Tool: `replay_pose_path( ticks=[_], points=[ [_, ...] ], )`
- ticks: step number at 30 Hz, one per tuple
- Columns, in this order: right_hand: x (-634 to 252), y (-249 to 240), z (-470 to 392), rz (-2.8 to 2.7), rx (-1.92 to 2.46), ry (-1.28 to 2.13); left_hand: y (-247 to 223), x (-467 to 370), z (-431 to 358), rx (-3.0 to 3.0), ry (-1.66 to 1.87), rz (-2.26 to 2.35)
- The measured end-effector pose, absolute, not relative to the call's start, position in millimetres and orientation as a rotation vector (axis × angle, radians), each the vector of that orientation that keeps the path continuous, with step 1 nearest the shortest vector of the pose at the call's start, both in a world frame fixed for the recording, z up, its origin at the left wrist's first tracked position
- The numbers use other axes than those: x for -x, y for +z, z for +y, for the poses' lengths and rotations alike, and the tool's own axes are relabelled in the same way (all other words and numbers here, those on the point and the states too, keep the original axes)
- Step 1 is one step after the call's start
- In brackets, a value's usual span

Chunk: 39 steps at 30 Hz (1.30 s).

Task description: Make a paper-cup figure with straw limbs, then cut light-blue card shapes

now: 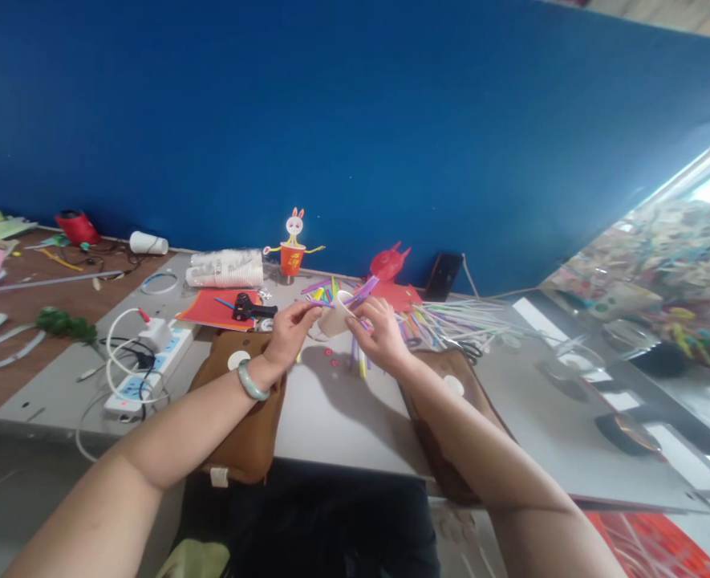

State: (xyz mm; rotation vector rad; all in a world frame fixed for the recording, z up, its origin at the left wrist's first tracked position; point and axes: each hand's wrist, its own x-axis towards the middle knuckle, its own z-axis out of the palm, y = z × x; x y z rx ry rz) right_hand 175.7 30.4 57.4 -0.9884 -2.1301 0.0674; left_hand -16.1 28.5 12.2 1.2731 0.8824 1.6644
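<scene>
I pinch a thin purple stick [323, 304] in my left grip [288, 333], clamp a round paper cup [333, 321] in my right grip [382, 333], above a smooth grey desk [342, 417], flat blue wall [330, 120] behind.

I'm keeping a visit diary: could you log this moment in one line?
left hand: pinching purple stem; right hand: gripping white cup; cup: tilted; glue gun: on red-orange sheet

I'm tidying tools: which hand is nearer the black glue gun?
Left. The left hand is just right of the black glue gun; the right hand is farther right, beyond the white cup.
</scene>
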Motion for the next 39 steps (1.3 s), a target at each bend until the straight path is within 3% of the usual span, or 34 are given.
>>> replay_pose_path(
  ticks=[13, 19, 26, 35, 39],
  points=[
    [-184, 41, 34, -2.205, 0.947, 0.058, 9, 14, 28, -1.396, 1.314, 0.868],
    [-183, 35, 38, -2.069, 0.904, 0.179, 0, 12, 36, -1.107, 1.285, 0.84],
    [-180, 32, 30, -2.075, 0.899, 0.208, 9, 10, 27, -1.35, 1.112, 0.741],
    [-186, 35, 27, -1.823, 0.868, 0.21, 13, 13, 26, -1.175, 1.259, 0.729],
    [-184, 26, 31, -1.722, 0.957, 0.45, 14, 13, 26, -1.157, 1.23, 0.714]
  ],
)
